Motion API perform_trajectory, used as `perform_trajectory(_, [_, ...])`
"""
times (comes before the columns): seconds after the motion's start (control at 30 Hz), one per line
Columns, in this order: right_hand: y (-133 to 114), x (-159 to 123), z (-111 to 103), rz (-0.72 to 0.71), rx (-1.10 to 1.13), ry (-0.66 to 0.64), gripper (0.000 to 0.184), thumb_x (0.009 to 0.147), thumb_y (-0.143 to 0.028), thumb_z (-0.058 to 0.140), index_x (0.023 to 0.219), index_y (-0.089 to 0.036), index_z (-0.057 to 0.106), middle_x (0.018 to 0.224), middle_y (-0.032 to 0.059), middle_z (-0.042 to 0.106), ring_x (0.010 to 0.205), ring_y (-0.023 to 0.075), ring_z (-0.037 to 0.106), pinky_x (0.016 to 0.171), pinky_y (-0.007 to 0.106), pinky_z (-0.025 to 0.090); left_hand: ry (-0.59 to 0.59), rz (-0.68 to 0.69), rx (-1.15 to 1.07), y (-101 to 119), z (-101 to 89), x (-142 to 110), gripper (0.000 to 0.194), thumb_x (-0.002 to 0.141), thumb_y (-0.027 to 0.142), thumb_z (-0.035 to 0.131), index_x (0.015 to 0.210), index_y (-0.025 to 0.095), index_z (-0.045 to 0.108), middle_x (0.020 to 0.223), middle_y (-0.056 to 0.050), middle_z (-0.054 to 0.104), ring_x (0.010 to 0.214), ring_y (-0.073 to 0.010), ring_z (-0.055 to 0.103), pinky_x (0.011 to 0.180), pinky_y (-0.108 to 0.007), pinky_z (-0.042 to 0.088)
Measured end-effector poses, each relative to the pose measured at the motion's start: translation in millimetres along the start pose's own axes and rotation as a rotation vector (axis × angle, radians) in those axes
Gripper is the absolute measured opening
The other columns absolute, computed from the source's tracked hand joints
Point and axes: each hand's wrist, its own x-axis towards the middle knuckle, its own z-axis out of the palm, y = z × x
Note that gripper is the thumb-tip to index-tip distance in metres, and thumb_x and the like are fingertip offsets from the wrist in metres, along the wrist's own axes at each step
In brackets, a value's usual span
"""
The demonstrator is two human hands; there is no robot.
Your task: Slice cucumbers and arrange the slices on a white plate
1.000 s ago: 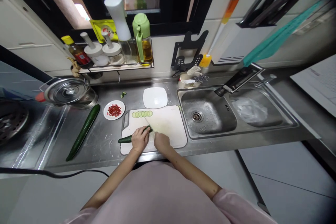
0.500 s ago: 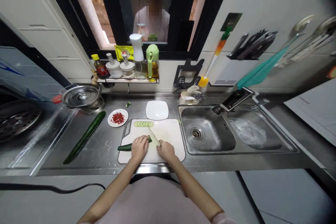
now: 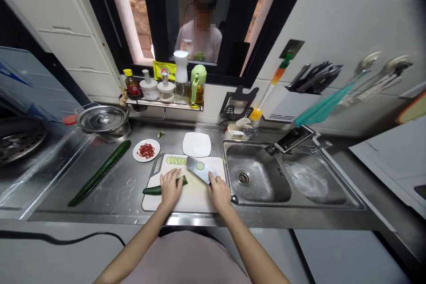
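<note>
My left hand (image 3: 171,187) presses down on a partly cut cucumber (image 3: 152,190) lying across the white cutting board (image 3: 196,195). My right hand (image 3: 220,191) is closed around the handle of a cleaver (image 3: 199,169), whose blade is tilted flat with one cucumber slice (image 3: 200,165) stuck on it. A row of cut cucumber slices (image 3: 176,160) lies along the board's far edge.
A whole cucumber (image 3: 100,172) lies on the steel counter at left, near a small dish of chopped red chilli (image 3: 146,150). A white plate (image 3: 196,144) sits behind the board. The sink (image 3: 266,179) is at right, a lidded pot (image 3: 102,120) at back left.
The cleaver has lifted off the cucumber and swung right, blade laid flat with a slice on it. My left hand stays on the cucumber. The view has tilted upward.
</note>
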Motion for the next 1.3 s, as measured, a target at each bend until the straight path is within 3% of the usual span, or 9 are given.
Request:
perform_trajectory(0.17, [1.6, -4.2, -0.2, -0.063, -0.018, 0.021, 0.054, 0.090, -0.022, 0.048, 0.143, -0.026, 0.037, 0.108, 0.0105, 0.060, 0.099, 0.0203, 0.058, 0.083, 0.029, 0.040, -0.029, 0.045, -0.020, 30.7, -8.8, 24.0, 0.039, 0.092, 0.036, 0.044, 0.127, 0.029, 0.058, 0.132, -0.009, 0.055, 0.123, -0.0260, 0.047, 0.112, -0.051, 0.023])
perform_trajectory(0.3, [4.1, -7.7, -1.1, -0.090, -0.030, 0.007, 0.052, 0.092, -0.021, 0.045, 0.143, -0.025, 0.037, 0.109, 0.0113, 0.059, 0.099, 0.0202, 0.057, 0.084, 0.029, 0.039, -0.132, 0.126, 0.004, 50.5, -14.9, 46.2, 0.038, 0.087, 0.038, 0.053, 0.124, 0.032, 0.061, 0.137, -0.009, 0.050, 0.128, -0.0305, 0.040, 0.111, -0.057, 0.019])
perform_trajectory(0.7, [12.1, -13.7, -3.5, -0.082, -0.041, -0.006, 0.050, 0.093, -0.022, 0.042, 0.143, -0.025, 0.037, 0.107, 0.0100, 0.060, 0.097, 0.0195, 0.057, 0.082, 0.029, 0.039, -0.292, 0.218, -0.031, 64.3, -10.9, 60.7, 0.028, 0.089, 0.034, 0.052, 0.112, 0.032, 0.068, 0.135, -0.007, 0.051, 0.127, -0.0294, 0.040, 0.112, -0.062, 0.010])
perform_trajectory(0.87, [15.9, -15.6, 0.0, -0.072, -0.038, -0.017, 0.050, 0.093, -0.022, 0.045, 0.142, -0.026, 0.040, 0.106, 0.0103, 0.060, 0.097, 0.0197, 0.058, 0.082, 0.028, 0.040, -0.310, 0.237, -0.053, 71.0, -10.2, 60.2, 0.021, 0.086, 0.030, 0.056, 0.102, 0.029, 0.070, 0.123, -0.006, 0.059, 0.119, -0.0257, 0.046, 0.113, -0.053, 0.015])
perform_trajectory(1.0, [23.8, -24.5, 9.9, -0.046, -0.047, -0.021, 0.051, 0.092, -0.023, 0.047, 0.142, -0.025, 0.041, 0.105, 0.0102, 0.062, 0.096, 0.0203, 0.060, 0.081, 0.028, 0.041, -0.410, 0.179, -0.101, 78.0, -8.3, 54.4, 0.019, 0.087, 0.032, 0.053, 0.093, 0.025, 0.069, 0.103, -0.005, 0.067, 0.104, -0.0220, 0.055, 0.102, -0.043, 0.030])
perform_trajectory(1.1, [35.5, -35.0, 21.3, 0.008, -0.059, -0.040, 0.050, 0.091, -0.022, 0.047, 0.140, -0.024, 0.043, 0.110, 0.0102, 0.062, 0.094, 0.0201, 0.062, 0.081, 0.027, 0.042, -0.480, 0.090, -0.142, 78.0, -4.2, 52.3, 0.018, 0.087, 0.032, 0.052, 0.093, 0.025, 0.068, 0.097, -0.003, 0.070, 0.097, -0.0204, 0.059, 0.096, -0.039, 0.032])
perform_trajectory(1.3, [60.2, -48.5, 37.8, 0.143, -0.020, -0.057, 0.046, 0.093, -0.027, 0.044, 0.138, -0.024, 0.046, 0.110, 0.0086, 0.064, 0.093, 0.0202, 0.065, 0.079, 0.027, 0.045, -0.487, -0.138, -0.104, 57.6, 10.3, 67.9, 0.015, 0.083, 0.027, 0.054, 0.088, 0.025, 0.068, 0.090, 0.000, 0.072, 0.090, -0.0190, 0.063, 0.090, -0.036, 0.034])
